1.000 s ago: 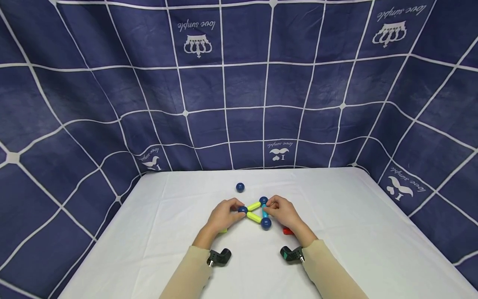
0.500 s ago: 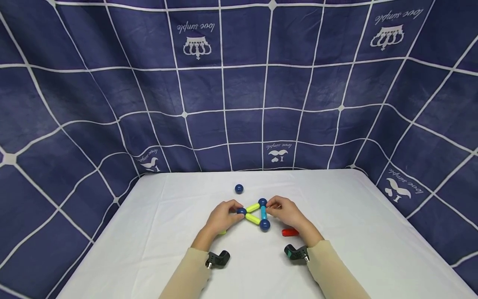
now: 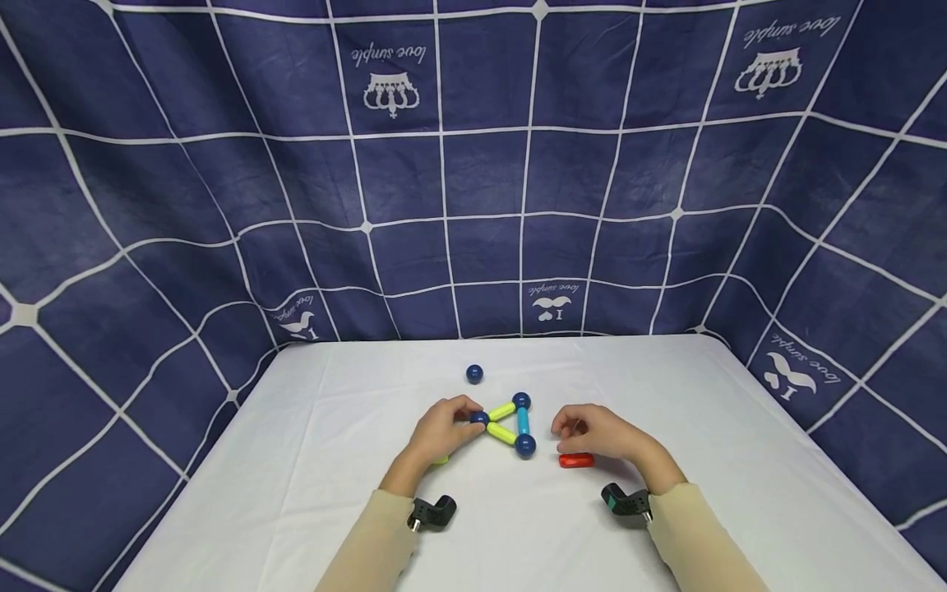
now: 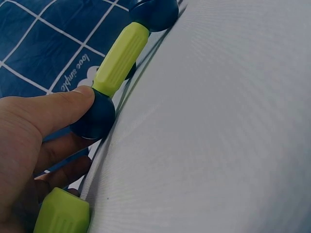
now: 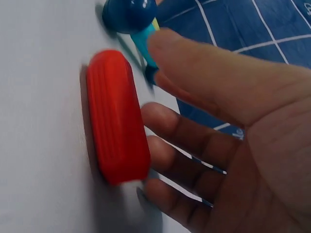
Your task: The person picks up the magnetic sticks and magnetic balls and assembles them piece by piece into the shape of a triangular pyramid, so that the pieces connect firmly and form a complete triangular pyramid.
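Note:
Two yellow-green magnetic rods (image 3: 502, 433) and a light blue rod (image 3: 523, 421) form a flat triangle on the table, joined at its corners by dark blue balls (image 3: 525, 446). My left hand (image 3: 442, 429) pinches the left corner ball (image 4: 95, 116) between thumb and fingers. To the right of the triangle, my right hand (image 3: 602, 433) holds nothing, its fingers loosely bent. Just below its fingertips lies a red rod (image 3: 576, 460); in the right wrist view the fingers are beside this rod, and whether they touch it is unclear.
A loose dark blue ball (image 3: 474, 374) lies behind the triangle. Another yellow-green rod (image 4: 63, 213) sits by my left palm, mostly hidden in the head view. White cloth covers the table (image 3: 333, 460); a dark blue checked curtain (image 3: 488, 181) stands behind it.
My right hand has let go of the triangle near its back right corner and moved right and nearer, over by the red rod. My left hand keeps its place on the ball.

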